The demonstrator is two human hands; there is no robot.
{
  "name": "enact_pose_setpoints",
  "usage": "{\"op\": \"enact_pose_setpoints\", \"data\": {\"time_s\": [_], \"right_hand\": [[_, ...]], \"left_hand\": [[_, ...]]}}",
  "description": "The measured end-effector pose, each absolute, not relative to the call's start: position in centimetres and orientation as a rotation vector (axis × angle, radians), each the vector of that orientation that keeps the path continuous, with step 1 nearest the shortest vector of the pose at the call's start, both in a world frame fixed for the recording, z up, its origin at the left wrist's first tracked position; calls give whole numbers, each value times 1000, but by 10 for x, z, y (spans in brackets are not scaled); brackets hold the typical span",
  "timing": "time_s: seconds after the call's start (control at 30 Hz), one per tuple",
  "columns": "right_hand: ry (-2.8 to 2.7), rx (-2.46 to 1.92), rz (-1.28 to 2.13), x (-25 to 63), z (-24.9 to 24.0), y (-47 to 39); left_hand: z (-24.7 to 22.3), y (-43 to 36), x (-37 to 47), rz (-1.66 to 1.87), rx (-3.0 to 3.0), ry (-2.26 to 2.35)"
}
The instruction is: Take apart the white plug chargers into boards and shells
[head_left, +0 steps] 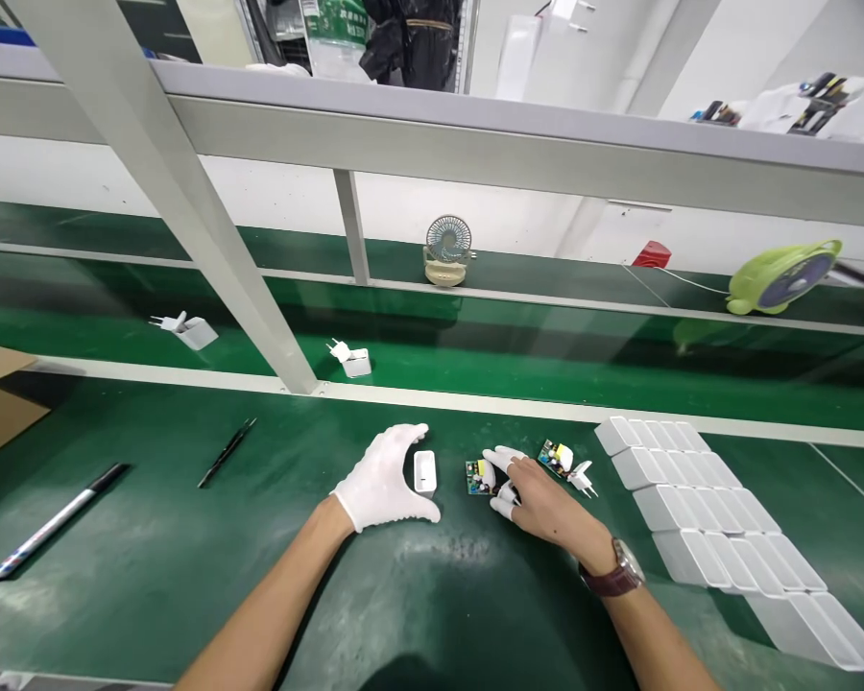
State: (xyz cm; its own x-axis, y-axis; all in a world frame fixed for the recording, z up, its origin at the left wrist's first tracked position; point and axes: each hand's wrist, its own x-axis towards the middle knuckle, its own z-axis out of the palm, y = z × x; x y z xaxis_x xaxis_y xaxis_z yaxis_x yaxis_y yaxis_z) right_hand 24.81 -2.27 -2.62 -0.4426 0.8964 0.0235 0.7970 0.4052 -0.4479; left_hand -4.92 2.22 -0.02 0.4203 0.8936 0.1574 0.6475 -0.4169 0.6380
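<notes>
My left hand [389, 480], in a white glove, curves around a small white plastic case [424, 473] that stands on the green table. Its thumb and fingers are apart, with the case between them and no firm grip visible. My right hand [540, 494], with white covers on some fingertips, pinches a small circuit board [479, 477] with yellow and white parts; a white piece at its end is partly hidden by the fingers. Just beyond this hand lies a second circuit board [556, 457], joined to a white plug [582, 477].
Rows of white cases [712, 509] stand at the right. A marker pen [58, 521] and black tweezers [228, 453] lie at the left, near a cardboard box [0, 393]. White adapters [352, 360] sit on the green strip behind a slanted metal post [187, 221]. Two fans stand farther back.
</notes>
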Motion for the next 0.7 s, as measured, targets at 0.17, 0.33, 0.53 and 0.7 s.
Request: {"op": "enact_pose_setpoints", "data": {"time_s": [0.17,0.33,0.53,0.7], "right_hand": [[-2313,-1367,458,251,-43,-24],[-2206,-1293,348,241,-44,-25],[-1936,-1210,616,232,-20,-35],[-1914,-1045,518,225,-15,-42]], "left_hand": [[-18,23,-37,549,2149,1404],[-27,20,-27,631,2183,1340],[-34,15,-21,780,2323,1184],[-37,11,-18,816,2451,1129]]}}
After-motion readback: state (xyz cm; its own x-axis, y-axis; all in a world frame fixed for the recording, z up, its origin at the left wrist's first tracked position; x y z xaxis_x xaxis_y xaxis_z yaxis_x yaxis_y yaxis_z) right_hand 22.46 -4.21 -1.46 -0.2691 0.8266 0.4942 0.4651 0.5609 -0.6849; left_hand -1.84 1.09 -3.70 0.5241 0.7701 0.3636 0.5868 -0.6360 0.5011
